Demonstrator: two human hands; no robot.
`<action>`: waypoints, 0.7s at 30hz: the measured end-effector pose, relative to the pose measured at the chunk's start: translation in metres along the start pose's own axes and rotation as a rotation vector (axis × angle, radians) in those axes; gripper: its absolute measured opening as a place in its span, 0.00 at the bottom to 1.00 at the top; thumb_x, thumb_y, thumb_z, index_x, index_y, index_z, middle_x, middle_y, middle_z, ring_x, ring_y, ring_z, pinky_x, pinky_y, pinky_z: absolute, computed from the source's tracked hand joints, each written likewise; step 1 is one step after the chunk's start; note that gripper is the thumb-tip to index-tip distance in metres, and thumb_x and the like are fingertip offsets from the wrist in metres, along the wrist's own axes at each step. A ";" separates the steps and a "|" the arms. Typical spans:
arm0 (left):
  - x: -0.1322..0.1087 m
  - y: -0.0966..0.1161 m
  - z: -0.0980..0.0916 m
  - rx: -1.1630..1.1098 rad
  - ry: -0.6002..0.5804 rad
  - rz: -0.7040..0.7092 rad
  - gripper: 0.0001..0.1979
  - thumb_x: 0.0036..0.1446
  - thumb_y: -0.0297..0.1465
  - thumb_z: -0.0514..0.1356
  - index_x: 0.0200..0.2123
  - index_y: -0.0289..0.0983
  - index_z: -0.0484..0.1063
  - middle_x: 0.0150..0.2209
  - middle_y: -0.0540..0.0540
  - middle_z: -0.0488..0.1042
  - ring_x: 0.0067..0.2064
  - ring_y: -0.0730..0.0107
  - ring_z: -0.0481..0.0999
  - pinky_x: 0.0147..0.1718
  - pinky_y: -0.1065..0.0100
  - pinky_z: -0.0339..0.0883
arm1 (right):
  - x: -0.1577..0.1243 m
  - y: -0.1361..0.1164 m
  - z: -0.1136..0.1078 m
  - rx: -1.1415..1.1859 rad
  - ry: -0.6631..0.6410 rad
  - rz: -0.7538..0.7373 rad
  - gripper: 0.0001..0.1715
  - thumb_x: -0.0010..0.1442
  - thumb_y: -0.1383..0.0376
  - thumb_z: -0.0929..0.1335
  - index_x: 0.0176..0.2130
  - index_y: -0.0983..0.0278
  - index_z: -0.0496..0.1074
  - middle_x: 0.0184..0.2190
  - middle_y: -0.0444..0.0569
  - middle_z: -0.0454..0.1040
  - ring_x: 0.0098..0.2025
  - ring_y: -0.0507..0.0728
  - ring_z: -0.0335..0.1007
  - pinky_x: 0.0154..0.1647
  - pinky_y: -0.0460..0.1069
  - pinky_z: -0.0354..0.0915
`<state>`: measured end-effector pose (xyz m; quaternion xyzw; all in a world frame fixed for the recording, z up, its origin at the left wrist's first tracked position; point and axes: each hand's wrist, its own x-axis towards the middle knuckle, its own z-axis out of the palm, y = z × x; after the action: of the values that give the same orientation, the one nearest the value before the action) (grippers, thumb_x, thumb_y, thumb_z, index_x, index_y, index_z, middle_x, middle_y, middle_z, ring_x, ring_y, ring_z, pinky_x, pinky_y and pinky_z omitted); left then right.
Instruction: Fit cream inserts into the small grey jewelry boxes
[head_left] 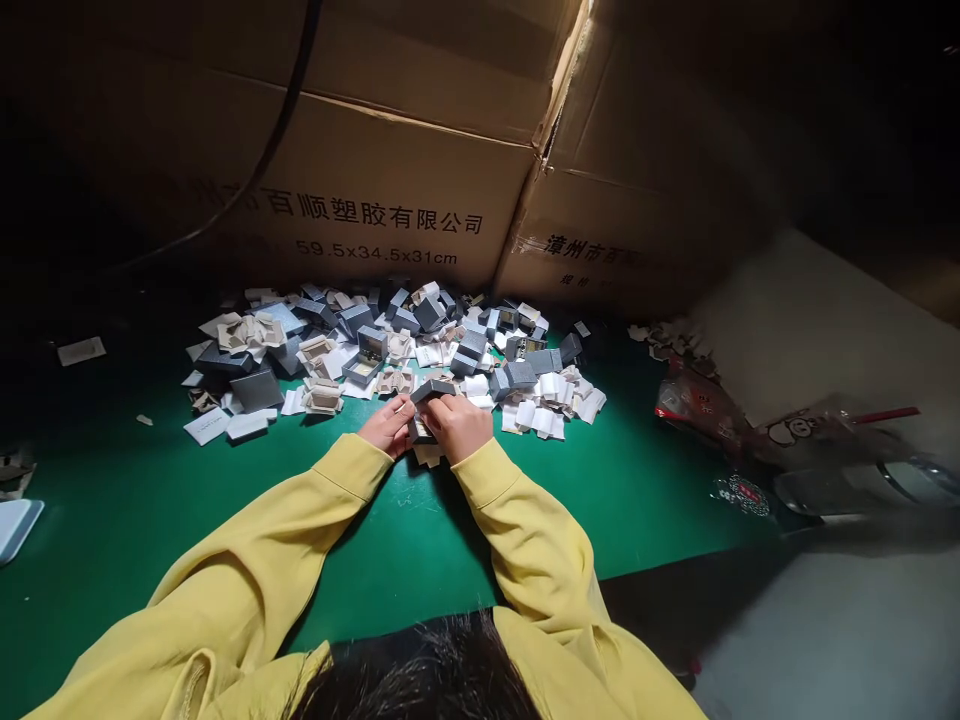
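Note:
My left hand (387, 425) and my right hand (459, 424) meet over the green table (135, 500), both in yellow sleeves. Together they grip a small grey hinged box (429, 393), lid open, with a pale insert showing under it. Both hands have their fingers curled round the box. Just beyond them lies a heap of small grey boxes (465, 352), beige inserts (322, 392) and white paper cards (546, 412), spread from left to right across the table.
Two large cardboard cartons (390, 170) stand behind the heap, with a black cable across the left one. A red-printed plastic bag (701, 405) and clear packaging lie at right. A white tray corner (16, 525) sits at the left edge.

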<state>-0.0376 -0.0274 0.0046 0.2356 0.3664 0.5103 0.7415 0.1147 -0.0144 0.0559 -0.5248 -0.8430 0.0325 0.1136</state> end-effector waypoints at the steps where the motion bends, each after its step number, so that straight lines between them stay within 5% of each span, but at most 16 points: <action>1: 0.000 0.000 0.000 -0.001 0.002 0.008 0.24 0.46 0.39 0.76 0.41 0.38 0.70 0.32 0.50 0.77 0.32 0.68 0.79 0.34 0.67 0.75 | 0.000 -0.001 -0.002 -0.005 -0.016 -0.004 0.15 0.72 0.58 0.65 0.39 0.61 0.79 0.36 0.50 0.79 0.39 0.55 0.71 0.27 0.50 0.47; 10: 0.002 -0.003 -0.003 0.003 0.018 0.011 0.29 0.41 0.40 0.79 0.43 0.36 0.72 0.36 0.48 0.79 0.35 0.69 0.79 0.35 0.69 0.74 | -0.002 -0.002 0.006 -0.033 0.028 -0.004 0.17 0.72 0.55 0.64 0.40 0.61 0.78 0.35 0.49 0.79 0.33 0.53 0.72 0.25 0.50 0.47; 15: 0.003 -0.002 -0.002 -0.023 0.025 0.052 0.23 0.46 0.38 0.77 0.40 0.36 0.72 0.32 0.49 0.78 0.32 0.69 0.79 0.34 0.68 0.75 | -0.002 0.006 0.011 0.065 0.050 -0.044 0.18 0.72 0.54 0.64 0.39 0.60 0.78 0.36 0.49 0.80 0.33 0.53 0.74 0.27 0.47 0.54; 21: 0.003 0.009 0.002 -0.062 0.098 0.039 0.15 0.61 0.33 0.65 0.49 0.33 0.74 0.37 0.41 0.81 0.36 0.61 0.82 0.33 0.65 0.77 | -0.010 0.029 0.003 0.492 0.414 -0.041 0.22 0.73 0.57 0.59 0.46 0.60 0.80 0.44 0.53 0.82 0.45 0.58 0.78 0.49 0.52 0.69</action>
<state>-0.0405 -0.0213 0.0111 0.1944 0.3817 0.5466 0.7196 0.1440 -0.0098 0.0459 -0.4602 -0.7791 0.1256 0.4069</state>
